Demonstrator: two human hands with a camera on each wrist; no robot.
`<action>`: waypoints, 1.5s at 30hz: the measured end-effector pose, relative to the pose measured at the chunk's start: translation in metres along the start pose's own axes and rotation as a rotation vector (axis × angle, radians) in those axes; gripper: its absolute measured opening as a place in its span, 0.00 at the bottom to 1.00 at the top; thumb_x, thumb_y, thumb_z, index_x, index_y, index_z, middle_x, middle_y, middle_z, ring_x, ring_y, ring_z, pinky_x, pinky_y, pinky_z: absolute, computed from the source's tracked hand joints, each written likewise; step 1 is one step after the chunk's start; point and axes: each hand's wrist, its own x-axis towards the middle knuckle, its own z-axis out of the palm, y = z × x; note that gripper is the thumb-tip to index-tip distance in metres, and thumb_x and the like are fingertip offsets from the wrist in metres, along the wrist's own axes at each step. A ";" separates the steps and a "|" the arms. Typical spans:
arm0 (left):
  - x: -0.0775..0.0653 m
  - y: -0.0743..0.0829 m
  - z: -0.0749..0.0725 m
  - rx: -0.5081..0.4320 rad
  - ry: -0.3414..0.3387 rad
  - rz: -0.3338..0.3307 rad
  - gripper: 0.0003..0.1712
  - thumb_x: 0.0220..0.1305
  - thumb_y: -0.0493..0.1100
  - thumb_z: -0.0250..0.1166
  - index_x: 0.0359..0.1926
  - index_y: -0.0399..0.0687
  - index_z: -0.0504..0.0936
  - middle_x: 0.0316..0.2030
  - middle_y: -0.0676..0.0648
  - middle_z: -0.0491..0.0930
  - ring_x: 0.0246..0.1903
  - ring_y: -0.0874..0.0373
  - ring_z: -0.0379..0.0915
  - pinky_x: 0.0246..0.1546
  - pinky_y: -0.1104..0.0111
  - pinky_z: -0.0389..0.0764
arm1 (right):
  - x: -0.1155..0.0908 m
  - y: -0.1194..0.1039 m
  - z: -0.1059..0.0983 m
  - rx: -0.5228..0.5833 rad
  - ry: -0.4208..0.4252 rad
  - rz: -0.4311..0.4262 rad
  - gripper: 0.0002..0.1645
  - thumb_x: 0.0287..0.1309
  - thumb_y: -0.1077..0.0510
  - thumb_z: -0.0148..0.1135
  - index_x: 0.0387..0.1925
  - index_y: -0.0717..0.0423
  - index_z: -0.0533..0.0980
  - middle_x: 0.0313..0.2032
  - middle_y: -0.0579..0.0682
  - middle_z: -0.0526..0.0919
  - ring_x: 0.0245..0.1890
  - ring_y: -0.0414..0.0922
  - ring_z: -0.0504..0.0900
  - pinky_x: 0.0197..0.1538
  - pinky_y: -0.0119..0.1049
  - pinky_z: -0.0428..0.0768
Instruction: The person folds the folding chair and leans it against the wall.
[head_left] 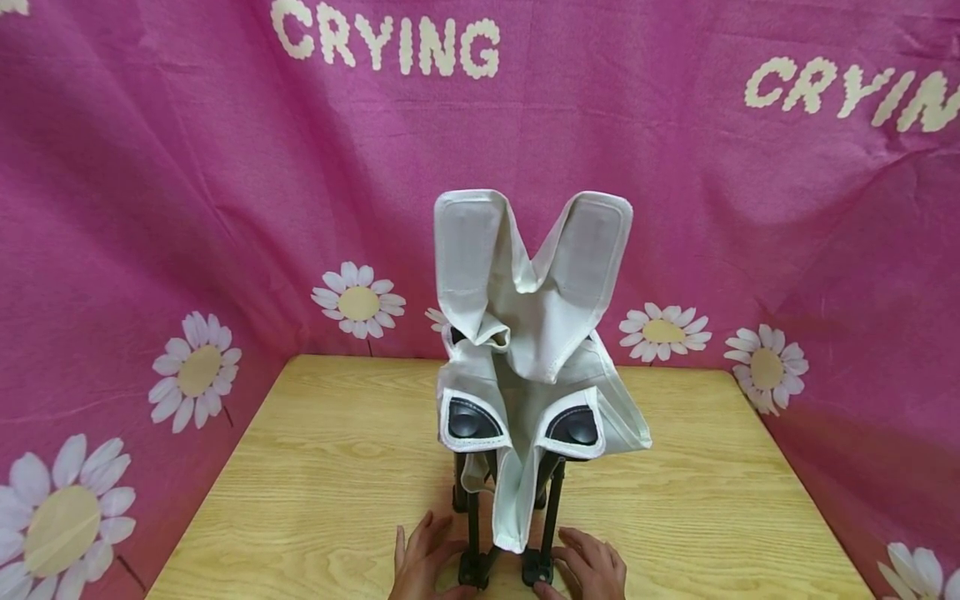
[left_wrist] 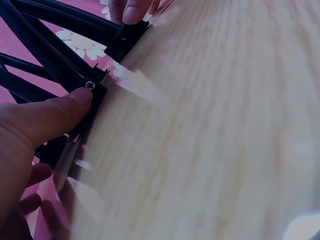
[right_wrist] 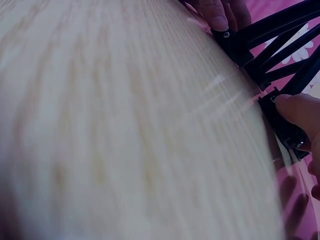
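A small folding chair [head_left: 536, 367] stands on the wooden bench [head_left: 337, 467] straight ahead of me, its black legs [head_left: 552, 508] close together and its white canvas [head_left: 468, 258] in loose folds; my left hand [head_left: 423, 565] holds the near left foot [head_left: 472, 571], my right hand [head_left: 594, 567] the near right foot [head_left: 536, 568] — thumb on each, fingers bent along the outer side; I judge the chair light, its frame stiff and smooth, its canvas limp; the feet or lower legs look the surest hold — the cloth would likely just give; pink daisy-printed cloth [head_left: 637, 167] hangs behind.
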 end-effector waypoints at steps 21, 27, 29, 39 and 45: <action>0.008 0.005 0.003 0.091 0.022 -0.039 0.26 0.44 0.58 0.75 0.46 0.54 0.86 0.60 0.41 0.71 0.67 0.31 0.47 0.54 0.28 0.28 | 0.008 -0.002 -0.003 -0.024 -0.075 0.043 0.23 0.44 0.34 0.71 0.36 0.44 0.84 0.51 0.46 0.77 0.54 0.50 0.70 0.54 0.57 0.56; 0.009 0.005 0.003 0.154 0.082 0.022 0.26 0.44 0.57 0.75 0.46 0.57 0.86 0.58 0.42 0.72 0.65 0.32 0.52 0.53 0.27 0.32 | 0.015 -0.007 -0.008 -0.007 -0.197 0.163 0.29 0.47 0.28 0.65 0.39 0.44 0.84 0.54 0.47 0.76 0.56 0.51 0.68 0.56 0.57 0.54; 0.009 0.006 0.003 0.159 0.092 0.028 0.26 0.44 0.57 0.75 0.46 0.57 0.85 0.58 0.42 0.72 0.64 0.33 0.52 0.52 0.27 0.33 | 0.017 -0.008 -0.009 -0.004 -0.223 0.182 0.30 0.47 0.28 0.64 0.40 0.45 0.84 0.55 0.48 0.76 0.57 0.52 0.67 0.57 0.57 0.53; 0.013 0.006 0.003 0.178 0.136 0.037 0.26 0.40 0.56 0.77 0.45 0.59 0.87 0.57 0.43 0.74 0.62 0.34 0.55 0.52 0.27 0.34 | 0.020 -0.007 -0.008 -0.016 -0.236 0.191 0.29 0.48 0.30 0.65 0.42 0.45 0.83 0.54 0.47 0.76 0.56 0.52 0.67 0.56 0.58 0.53; 0.019 0.009 0.001 0.148 0.070 -0.061 0.26 0.38 0.58 0.77 0.44 0.61 0.87 0.58 0.43 0.72 0.63 0.35 0.52 0.53 0.28 0.29 | 0.020 -0.006 -0.006 -0.033 -0.183 0.155 0.29 0.48 0.28 0.64 0.41 0.43 0.83 0.52 0.45 0.76 0.55 0.50 0.68 0.55 0.57 0.54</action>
